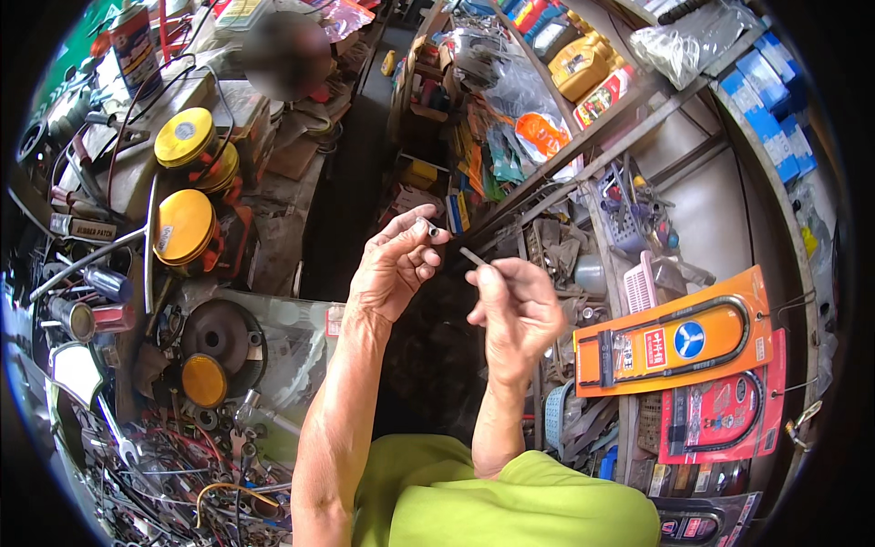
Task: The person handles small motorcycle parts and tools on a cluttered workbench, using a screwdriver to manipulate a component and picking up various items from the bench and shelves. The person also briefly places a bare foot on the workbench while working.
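Note:
Both hands are raised at the middle of the head view, a short gap between them. My left hand [387,266] pinches a small, shiny metal sleeve-like piece [432,231] between thumb and fingertips, its round end showing. Between the thumb and forefinger of my right hand [518,305] is a thin grey rod [470,256], tilted up toward the left hand. The rod's tip and the metal piece are apart. The rod's other end is hidden by my fingers.
On the left, a cluttered bench bears yellow-lidded jars [185,228], a dark round disc [219,335], a wrench [123,442] and tangled tools. At right hang an orange-carded U-shaped lock [679,335] and a pink basket [640,287]. Shelving with yellow bottles [583,71] runs behind.

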`<state>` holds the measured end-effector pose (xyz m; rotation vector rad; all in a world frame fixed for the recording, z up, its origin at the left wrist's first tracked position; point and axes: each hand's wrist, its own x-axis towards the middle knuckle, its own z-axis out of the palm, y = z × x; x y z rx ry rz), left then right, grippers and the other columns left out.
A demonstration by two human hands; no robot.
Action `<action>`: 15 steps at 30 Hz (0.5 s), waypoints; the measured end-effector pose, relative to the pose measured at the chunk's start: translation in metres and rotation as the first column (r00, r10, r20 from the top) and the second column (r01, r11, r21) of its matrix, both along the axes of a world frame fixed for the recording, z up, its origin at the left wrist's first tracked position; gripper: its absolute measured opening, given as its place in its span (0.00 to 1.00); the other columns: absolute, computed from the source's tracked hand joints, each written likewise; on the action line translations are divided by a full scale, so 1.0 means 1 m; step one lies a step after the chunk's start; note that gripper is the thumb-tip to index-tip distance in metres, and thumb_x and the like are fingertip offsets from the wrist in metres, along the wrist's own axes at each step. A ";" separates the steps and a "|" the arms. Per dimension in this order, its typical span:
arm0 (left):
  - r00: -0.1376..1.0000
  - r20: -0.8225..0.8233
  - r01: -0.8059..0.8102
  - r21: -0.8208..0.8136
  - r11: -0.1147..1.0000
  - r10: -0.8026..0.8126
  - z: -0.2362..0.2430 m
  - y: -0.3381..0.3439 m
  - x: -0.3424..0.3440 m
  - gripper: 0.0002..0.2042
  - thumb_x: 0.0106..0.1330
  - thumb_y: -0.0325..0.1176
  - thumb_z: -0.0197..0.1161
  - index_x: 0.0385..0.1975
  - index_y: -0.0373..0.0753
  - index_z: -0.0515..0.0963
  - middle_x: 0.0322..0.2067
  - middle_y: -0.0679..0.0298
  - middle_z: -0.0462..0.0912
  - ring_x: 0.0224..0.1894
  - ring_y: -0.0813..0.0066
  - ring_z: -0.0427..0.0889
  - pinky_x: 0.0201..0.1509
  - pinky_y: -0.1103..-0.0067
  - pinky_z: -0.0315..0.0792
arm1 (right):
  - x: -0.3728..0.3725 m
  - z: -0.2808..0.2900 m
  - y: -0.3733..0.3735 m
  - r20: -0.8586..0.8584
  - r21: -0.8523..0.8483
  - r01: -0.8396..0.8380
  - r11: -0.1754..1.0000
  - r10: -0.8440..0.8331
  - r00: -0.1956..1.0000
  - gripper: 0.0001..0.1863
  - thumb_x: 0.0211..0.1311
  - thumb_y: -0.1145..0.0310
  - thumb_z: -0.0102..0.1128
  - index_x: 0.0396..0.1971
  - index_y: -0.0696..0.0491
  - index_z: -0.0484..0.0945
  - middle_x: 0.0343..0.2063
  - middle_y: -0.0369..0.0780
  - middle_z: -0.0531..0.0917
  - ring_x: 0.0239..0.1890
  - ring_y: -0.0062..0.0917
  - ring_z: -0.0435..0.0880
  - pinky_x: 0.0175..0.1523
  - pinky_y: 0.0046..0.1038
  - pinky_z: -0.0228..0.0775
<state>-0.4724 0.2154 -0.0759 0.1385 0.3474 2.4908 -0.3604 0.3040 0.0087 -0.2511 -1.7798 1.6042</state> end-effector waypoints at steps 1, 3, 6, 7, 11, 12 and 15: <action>1.000 0.011 0.010 -0.004 1.000 -0.010 0.000 0.002 0.001 0.17 0.69 0.31 0.64 0.56 0.33 0.75 0.38 0.56 0.87 0.28 0.77 0.84 0.31 0.82 0.76 | -0.005 -0.012 0.002 -0.026 0.051 0.008 0.999 -0.007 1.000 0.06 0.63 0.78 0.67 0.38 0.60 0.80 0.30 0.42 0.88 0.20 0.12 0.79 0.23 0.14 0.71; 0.999 0.011 0.031 0.004 0.999 -0.031 -0.004 0.002 0.001 0.17 0.71 0.31 0.61 0.57 0.33 0.74 0.38 0.55 0.87 0.29 0.77 0.84 0.32 0.82 0.75 | -0.010 -0.026 0.003 -0.006 0.203 0.036 0.979 -0.035 0.999 0.09 0.62 0.76 0.69 0.40 0.61 0.80 0.29 0.38 0.86 0.24 0.11 0.80 0.24 0.15 0.74; 0.999 -0.002 0.032 0.012 0.999 -0.032 -0.007 0.001 0.001 0.16 0.72 0.30 0.59 0.57 0.32 0.74 0.38 0.55 0.86 0.28 0.77 0.83 0.32 0.82 0.75 | -0.018 -0.036 0.004 0.001 0.277 0.046 0.960 -0.048 0.999 0.11 0.62 0.74 0.71 0.40 0.61 0.81 0.28 0.35 0.85 0.24 0.11 0.80 0.25 0.15 0.74; 0.999 -0.016 0.030 0.003 1.000 -0.030 -0.007 0.001 0.001 0.16 0.72 0.30 0.59 0.56 0.32 0.75 0.38 0.55 0.86 0.28 0.77 0.83 0.32 0.82 0.75 | -0.020 -0.037 0.006 0.007 0.294 0.058 0.954 -0.063 0.998 0.11 0.62 0.73 0.71 0.40 0.61 0.81 0.28 0.35 0.85 0.24 0.11 0.79 0.25 0.15 0.74; 0.997 -0.065 0.033 -0.085 0.996 -0.038 -0.003 0.002 0.001 0.15 0.72 0.30 0.60 0.55 0.32 0.75 0.36 0.57 0.87 0.28 0.78 0.83 0.31 0.83 0.74 | -0.025 -0.043 0.013 -0.005 0.256 0.092 0.962 -0.094 0.996 0.10 0.60 0.74 0.73 0.39 0.58 0.82 0.27 0.35 0.86 0.22 0.08 0.75 0.26 0.14 0.67; 0.997 -0.065 0.021 -0.110 0.994 -0.028 -0.002 0.003 0.002 0.15 0.71 0.30 0.61 0.55 0.32 0.75 0.36 0.58 0.87 0.28 0.78 0.83 0.30 0.83 0.74 | -0.025 -0.044 0.014 0.012 0.271 0.089 0.959 -0.095 0.995 0.10 0.60 0.73 0.72 0.39 0.59 0.82 0.27 0.34 0.85 0.23 0.09 0.76 0.26 0.14 0.69; 0.997 -0.076 -0.002 -0.170 0.985 -0.011 -0.002 0.005 0.002 0.15 0.71 0.30 0.61 0.55 0.33 0.75 0.36 0.59 0.87 0.29 0.79 0.84 0.30 0.84 0.74 | -0.023 -0.046 0.017 0.048 0.295 0.079 0.952 -0.098 0.994 0.11 0.62 0.73 0.71 0.40 0.61 0.81 0.27 0.34 0.84 0.23 0.10 0.78 0.25 0.15 0.74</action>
